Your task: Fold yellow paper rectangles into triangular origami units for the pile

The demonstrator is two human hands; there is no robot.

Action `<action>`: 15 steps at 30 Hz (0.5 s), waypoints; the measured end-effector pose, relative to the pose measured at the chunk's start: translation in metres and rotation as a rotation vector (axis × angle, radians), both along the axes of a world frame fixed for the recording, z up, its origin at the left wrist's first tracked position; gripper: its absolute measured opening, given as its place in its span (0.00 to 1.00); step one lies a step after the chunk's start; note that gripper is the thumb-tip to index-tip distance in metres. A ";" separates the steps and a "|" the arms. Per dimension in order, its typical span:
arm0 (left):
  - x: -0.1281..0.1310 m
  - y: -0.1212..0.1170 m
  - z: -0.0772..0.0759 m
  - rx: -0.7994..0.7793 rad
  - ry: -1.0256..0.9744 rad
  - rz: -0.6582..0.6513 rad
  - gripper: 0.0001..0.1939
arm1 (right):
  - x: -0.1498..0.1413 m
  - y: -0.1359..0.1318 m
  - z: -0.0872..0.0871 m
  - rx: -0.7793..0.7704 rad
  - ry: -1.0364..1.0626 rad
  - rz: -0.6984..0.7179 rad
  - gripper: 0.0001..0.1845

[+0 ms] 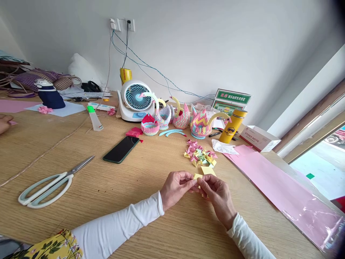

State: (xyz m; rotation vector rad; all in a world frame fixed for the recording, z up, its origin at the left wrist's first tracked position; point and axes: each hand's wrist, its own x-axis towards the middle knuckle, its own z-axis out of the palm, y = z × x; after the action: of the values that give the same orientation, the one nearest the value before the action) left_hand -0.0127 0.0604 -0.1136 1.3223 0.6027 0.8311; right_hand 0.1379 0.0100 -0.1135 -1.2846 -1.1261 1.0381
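Between my two hands is a small piece of yellow paper (198, 176). My left hand (176, 187) pinches it from the left, thumb on top. From the right, my right hand (219, 196) grips the same piece between thumb and fingers. Just beyond my fingers lies a flat yellow paper slip (208, 170). Past it sits a loose pile of folded paper pieces (198, 153) in pink, yellow and green. Several woven-looking paper swans (182, 117) stand behind the pile, along with a small pink paper bowl (150, 125).
Scissors (58, 185) and a phone (122, 149) lie to the left. A glue bottle (95, 118), a white fan (137, 100) and a yellow flask (233, 126) stand farther back. Pink paper sheets (280, 180) line the right edge. Another person's hand (4, 123) shows at far left.
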 end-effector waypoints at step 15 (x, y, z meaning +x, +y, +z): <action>-0.001 0.000 0.002 0.024 0.011 -0.018 0.16 | 0.001 0.001 0.002 0.030 -0.031 0.038 0.20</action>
State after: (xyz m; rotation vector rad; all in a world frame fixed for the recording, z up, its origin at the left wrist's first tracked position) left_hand -0.0134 0.0605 -0.1113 1.3537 0.5902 0.8188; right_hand 0.1389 0.0115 -0.1111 -1.2638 -1.1898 1.0281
